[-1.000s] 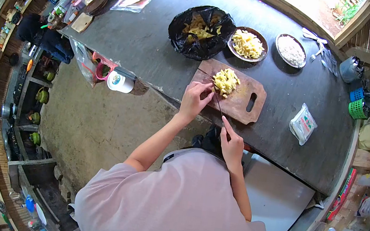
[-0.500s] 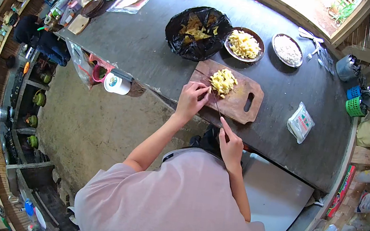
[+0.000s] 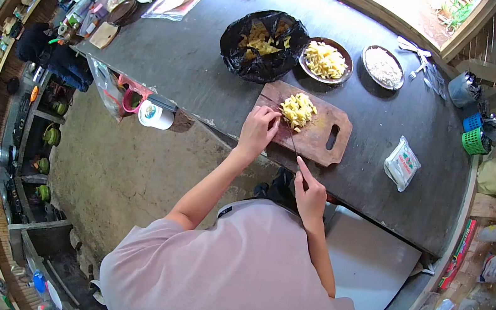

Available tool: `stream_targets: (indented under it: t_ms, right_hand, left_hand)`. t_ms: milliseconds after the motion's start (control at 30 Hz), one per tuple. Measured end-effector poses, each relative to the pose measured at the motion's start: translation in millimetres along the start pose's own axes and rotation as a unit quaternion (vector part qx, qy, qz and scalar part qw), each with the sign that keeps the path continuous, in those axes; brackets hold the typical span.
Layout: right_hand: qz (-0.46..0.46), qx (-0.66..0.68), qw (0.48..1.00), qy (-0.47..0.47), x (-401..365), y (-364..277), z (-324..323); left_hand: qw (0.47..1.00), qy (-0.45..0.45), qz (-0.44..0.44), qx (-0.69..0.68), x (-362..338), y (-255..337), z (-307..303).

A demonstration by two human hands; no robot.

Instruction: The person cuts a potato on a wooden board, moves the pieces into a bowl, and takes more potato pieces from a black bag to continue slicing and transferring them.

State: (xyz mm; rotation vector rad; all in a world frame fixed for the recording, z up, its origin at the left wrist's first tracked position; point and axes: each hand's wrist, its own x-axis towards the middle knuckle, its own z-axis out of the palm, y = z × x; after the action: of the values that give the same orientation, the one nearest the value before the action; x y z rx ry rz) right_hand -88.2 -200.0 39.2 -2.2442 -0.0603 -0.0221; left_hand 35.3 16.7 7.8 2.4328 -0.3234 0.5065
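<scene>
A wooden cutting board [image 3: 319, 143] lies at the near edge of the dark table, with a heap of pale yellow cut pieces [image 3: 298, 110] on it. My right hand [image 3: 309, 195] grips a knife [image 3: 294, 145], its index finger stretched along the top and its thin blade reaching over the board. My left hand [image 3: 257, 132] rests at the board's left edge beside the heap, fingers bent and pressed together. Whatever those fingertips hold is hidden. Beyond the board, a black plastic bag-lined container [image 3: 233, 55] holds yellowish scraps, and a round plate [image 3: 349, 74] carries more yellow pieces.
A plate of white, grainy food [image 3: 384, 67] stands farther right, near forks [image 3: 422, 63]. A white plastic packet [image 3: 402, 164] lies right of the board. A white bucket [image 3: 156, 115] is below the table's left edge. Another person [image 3: 53, 54] is at far left.
The small piece that showed at my left fingertips is no longer visible. The knife blade sits slightly farther right of those fingers. Both hands have otherwise barely moved.
</scene>
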Motion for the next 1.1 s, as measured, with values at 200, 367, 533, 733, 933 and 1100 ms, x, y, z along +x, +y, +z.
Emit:
stream_targets:
  t_ms: [200,367,533,733,933,1100]
  right_hand:
    - [-0.003,0.007,1.0,0.008,-1,4,1]
    - [-0.007,-0.002,1.0,0.003,0,2,1]
    - [-0.016,0.002,1.0,-0.004,-4,4,5]
    - [-0.028,0.003,1.0,0.009,-7,3,7]
    - [-0.021,0.008,1.0,0.003,-9,2,2]
    - [-0.029,0.021,0.999,-0.001,-10,-1,1]
  left_hand:
    - [0.99,0.02,-0.068,-0.122,1,10,-7]
    - [0.992,0.094,-0.009,-0.089,-14,11,0]
    - [0.982,0.057,-0.114,-0.142,-31,15,-1]
    - [0.993,0.066,-0.031,-0.096,-36,16,0]
    - [0.996,0.054,-0.019,-0.068,-34,16,-3]
    - [0.997,0.042,0.001,-0.071,-30,13,1]
